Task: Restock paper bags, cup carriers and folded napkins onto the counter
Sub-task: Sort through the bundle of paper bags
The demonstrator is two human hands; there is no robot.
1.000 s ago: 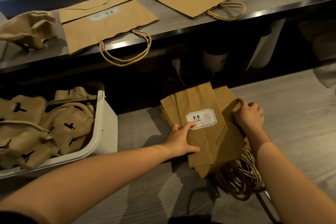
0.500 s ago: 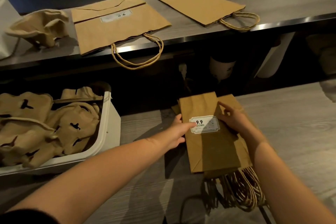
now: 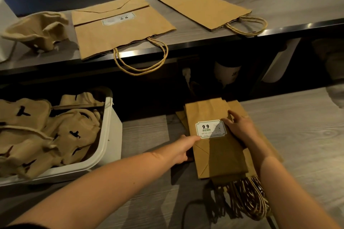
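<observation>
A stack of folded brown paper bags [image 3: 219, 156] lies on the lower wooden surface, its twine handles [image 3: 245, 199] pointing toward me. The top bag carries a white "9.9" label [image 3: 208, 128]. My left hand [image 3: 183, 149] pinches the top bag's left edge, thumb on top beside the label. My right hand [image 3: 240, 130] rests flat on the stack's right side, fingertips at the label. On the upper counter lie two flat paper bags, a labelled one [image 3: 121, 33] and a plain one [image 3: 202, 8], with a pulp cup carrier [image 3: 37, 29] to their left.
A white bin [image 3: 108, 135] full of several pulp cup carriers [image 3: 61, 135] stands on the lower surface to the left. Under the upper counter [image 3: 279, 2] is a dark recess with cups [image 3: 226, 72]. Bare wood stretches right of the stack.
The splayed bags have been squared into a neater stack. My left hand slid from the top face to the left edge, and my right hand moved from the far corner onto the top by the label.
</observation>
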